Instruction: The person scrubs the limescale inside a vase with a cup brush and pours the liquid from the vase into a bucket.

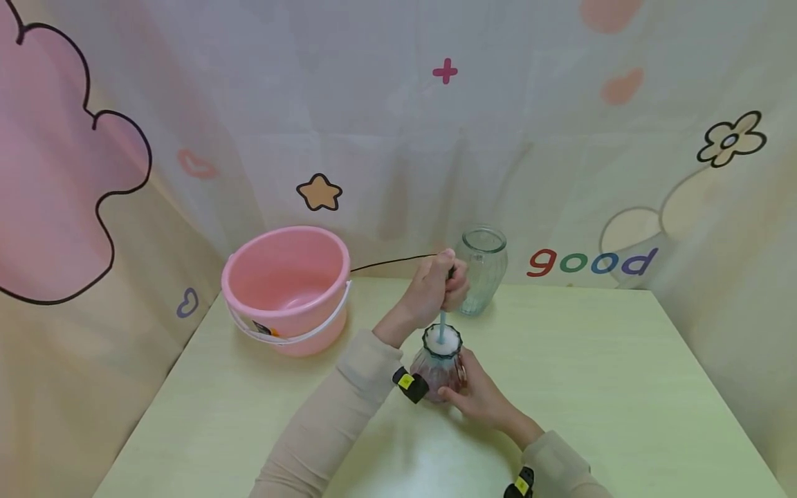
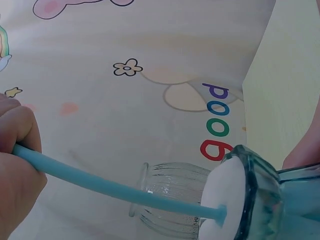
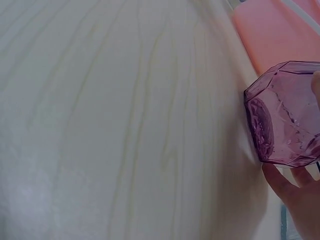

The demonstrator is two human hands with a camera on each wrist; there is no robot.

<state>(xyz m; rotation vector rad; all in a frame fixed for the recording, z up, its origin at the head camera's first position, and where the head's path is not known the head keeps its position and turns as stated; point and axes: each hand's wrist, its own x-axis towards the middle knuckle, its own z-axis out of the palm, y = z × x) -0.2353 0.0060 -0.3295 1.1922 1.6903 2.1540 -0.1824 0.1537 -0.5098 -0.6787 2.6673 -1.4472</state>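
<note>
My left hand (image 1: 441, 280) grips the light blue handle of a bottle brush (image 2: 115, 189). Its white sponge head (image 2: 222, 195) fills the mouth of a ribbed glass vase, and the rest of the head is hidden inside. The vase (image 1: 441, 370) is teal at the scalloped rim and purple toward the faceted base (image 3: 282, 117). My right hand (image 1: 479, 394) holds the lower part of the vase from the right, with the thumb on its near side. In the left wrist view, the handle bends slightly between fist and rim.
A pink bucket (image 1: 286, 277) with a white handle stands to the left at the back of the pale wooden table (image 1: 598, 387). Behind my left hand is a clear ribbed glass jar (image 1: 486, 277). A printed curtain (image 1: 373, 104) hangs along the back.
</note>
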